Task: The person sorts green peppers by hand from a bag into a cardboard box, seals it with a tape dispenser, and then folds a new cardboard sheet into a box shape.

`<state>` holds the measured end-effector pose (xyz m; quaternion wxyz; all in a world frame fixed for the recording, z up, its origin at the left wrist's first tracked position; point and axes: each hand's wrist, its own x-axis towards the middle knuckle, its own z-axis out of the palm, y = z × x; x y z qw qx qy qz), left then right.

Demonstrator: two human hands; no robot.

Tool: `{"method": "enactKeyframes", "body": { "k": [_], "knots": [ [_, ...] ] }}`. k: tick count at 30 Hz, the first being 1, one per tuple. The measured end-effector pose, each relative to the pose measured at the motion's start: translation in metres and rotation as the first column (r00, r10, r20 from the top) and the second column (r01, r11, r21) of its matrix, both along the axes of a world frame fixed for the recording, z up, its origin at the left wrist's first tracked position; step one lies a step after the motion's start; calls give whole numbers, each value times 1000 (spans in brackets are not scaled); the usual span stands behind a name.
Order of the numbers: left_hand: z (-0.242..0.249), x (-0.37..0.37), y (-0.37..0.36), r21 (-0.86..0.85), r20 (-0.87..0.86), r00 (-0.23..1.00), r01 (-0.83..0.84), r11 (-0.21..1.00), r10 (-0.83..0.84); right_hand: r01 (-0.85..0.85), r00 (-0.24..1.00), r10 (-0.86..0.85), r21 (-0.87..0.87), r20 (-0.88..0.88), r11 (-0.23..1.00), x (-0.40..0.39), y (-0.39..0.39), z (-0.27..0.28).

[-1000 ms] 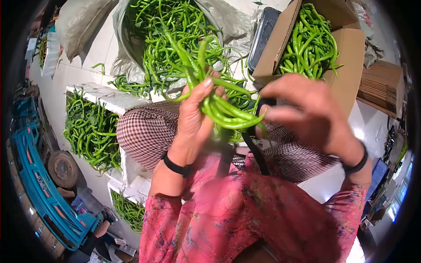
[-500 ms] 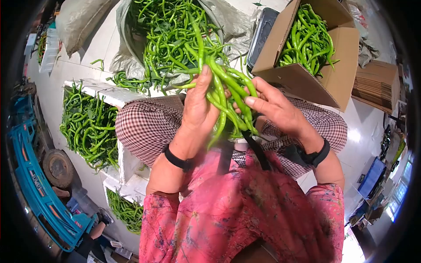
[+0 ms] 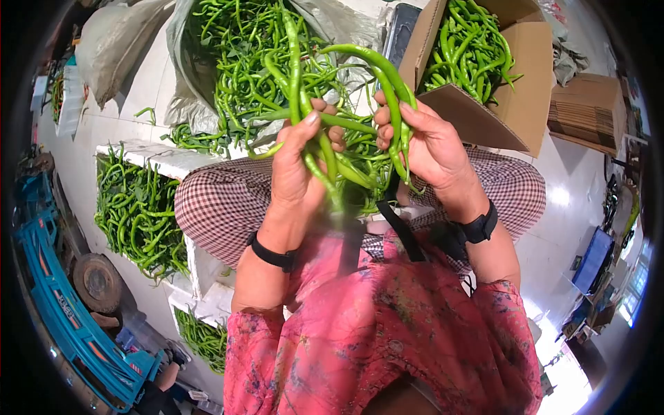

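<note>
Long green chili peppers (image 3: 295,76) stick up out of my left hand (image 3: 297,155), whose fingers are wrapped round several of them. My right hand (image 3: 436,145) is closed on a few more green chili peppers (image 3: 395,86), which curve up and to the left. Both hands are raised in front of my lap, a short gap apart. Below and between them, more peppers lie near my lap. Beyond the hands a large open sack (image 3: 183,62) holds a heap of green peppers with some leaves.
An open cardboard box (image 3: 529,76) with green peppers stands at the far right, beside flattened cardboard (image 3: 588,114). White foam boxes (image 3: 145,153) of peppers stand at my left. A filled sack (image 3: 114,52) and a blue cart (image 3: 69,304) are further left.
My hands have moved apart, splitting the bunch of peppers. The right hand has turned upright with a few peppers in it, and the view has shifted slightly.
</note>
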<state>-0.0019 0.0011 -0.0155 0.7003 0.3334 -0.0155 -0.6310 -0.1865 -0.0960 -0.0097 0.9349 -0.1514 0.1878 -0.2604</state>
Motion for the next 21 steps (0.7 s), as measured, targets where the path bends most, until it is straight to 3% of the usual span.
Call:
{"method": "enactKeyframes", "body": {
  "k": [7,13,17,19,20,21],
  "knots": [
    [1,-3,-3,65,71,997,-18,998,13,-28,999,25,-103,-29,994,8,10,1],
    [1,-8,-2,58,128,991,-37,998,29,27,944,-122,-297,-306,955,26,22,19],
    [7,-11,-2,24,149,986,76,997,-79,79,951,-137,-212,-275,974,35,18,13],
    [10,-14,-3,21,349,932,98,995,-99,33,927,-142,-302,-346,953,43,15,24],
    [-3,-8,1,116,592,783,151,982,-190,58,921,-182,-339,-346,939,53,17,35],
    [-10,-9,1,115,590,785,149,982,-189,56,920,-181,-339,-348,939,55,18,34]
  ]
}}
